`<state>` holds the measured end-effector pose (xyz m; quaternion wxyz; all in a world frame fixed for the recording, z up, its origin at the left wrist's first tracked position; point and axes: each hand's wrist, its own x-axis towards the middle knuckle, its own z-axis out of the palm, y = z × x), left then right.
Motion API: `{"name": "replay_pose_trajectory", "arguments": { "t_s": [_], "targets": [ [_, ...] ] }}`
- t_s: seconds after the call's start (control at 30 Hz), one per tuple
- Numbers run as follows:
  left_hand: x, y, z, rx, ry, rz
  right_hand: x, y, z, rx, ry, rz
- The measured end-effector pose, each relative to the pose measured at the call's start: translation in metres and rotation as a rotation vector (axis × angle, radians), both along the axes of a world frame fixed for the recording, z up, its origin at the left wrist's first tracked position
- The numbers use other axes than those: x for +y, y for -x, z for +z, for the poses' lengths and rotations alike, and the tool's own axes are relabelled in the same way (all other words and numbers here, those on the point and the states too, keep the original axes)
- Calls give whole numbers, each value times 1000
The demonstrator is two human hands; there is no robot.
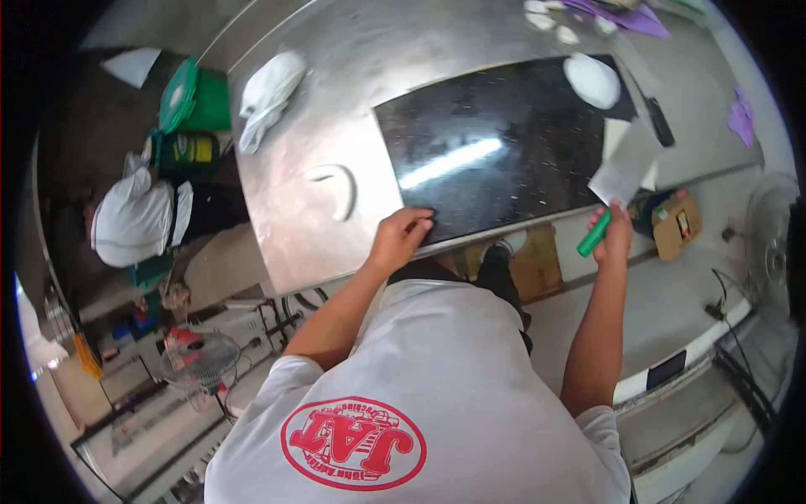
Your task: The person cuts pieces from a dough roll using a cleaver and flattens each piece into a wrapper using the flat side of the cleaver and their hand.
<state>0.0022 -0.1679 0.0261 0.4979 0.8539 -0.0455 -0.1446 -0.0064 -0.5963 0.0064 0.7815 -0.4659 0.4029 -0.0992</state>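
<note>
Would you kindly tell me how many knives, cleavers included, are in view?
2. The green-handled cleaver is in the right hand; the black-handled knife lies on the metal worktop, right of the black board. Others may be hidden.

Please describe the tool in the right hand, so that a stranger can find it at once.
On the metal table lies a large black board. Just off its near right corner, the right hand holds a cleaver. It has a broad, rectangular blade and a bright green handle, while the knife beyond it has a black handle.
</note>
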Motion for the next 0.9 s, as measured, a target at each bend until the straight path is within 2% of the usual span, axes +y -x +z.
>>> {"name": "replay_pose_trajectory", "arguments": {
  "t_s": [0.03, 0.1, 0.13, 0.17, 0.23, 0.3, 0.33, 0.37, 0.4, 0.47, 0.5, 0.57, 0.6, 0.67, 0.8, 0.83, 0.9],
  "targets": [
    [25, 4, 1, -72, 5, 116, 6, -6, -2, 108, -30, 1],
    [72, 10, 6, -211, -402, 312, 29, 4, 0, 75, -48, 15],
    [92, 8, 2, -427, -487, 338, 45, 13, 5, 54, -44, 20],
    [108, 8, -5, -442, -532, 371, 61, 21, 11, 32, -35, 25],
    [130, -1, -18, -561, -522, 245, 115, 41, 30, 99, 57, 123],
    [137, -7, -23, -320, -439, 231, 179, 57, 53, 240, 170, 289],
    [139, -11, -23, -415, -372, 247, 209, 63, 60, 321, 204, 365],
    [146, -12, -27, -397, -348, 257, 239, 68, 70, 271, 333, 559],
    [152, -12, -29, -430, -306, 228, 262, 71, 73, 257, 601, 795],
    [167, -11, -25, -496, -256, 192, 305, 68, 80, 72, 1345, 1178],
    [176, -9, -22, -504, -246, 200, 330, 64, 90, 69, 1360, 1176],
    [193, -4, -18, -498, -264, 115, 378, 55, 113, 7, 1489, 1438],
    [199, 0, -26, -461, -303, 83, 393, 48, 108, 5, 1494, 1444],
    [201, 7, -24, -442, -290, 87, 411, 36, 96, 233, 1394, 1687],
    [197, 1, -15, -427, -218, 143, 403, 45, 86, 235, 1340, 1586],
    [198, -1, -8, -304, -170, 160, 393, 51, 80, 256, 1266, 1553],
    [208, -17, -25, -417, -170, 114, 364, 66, 74, 296, 1199, 1473]
  ]
}}
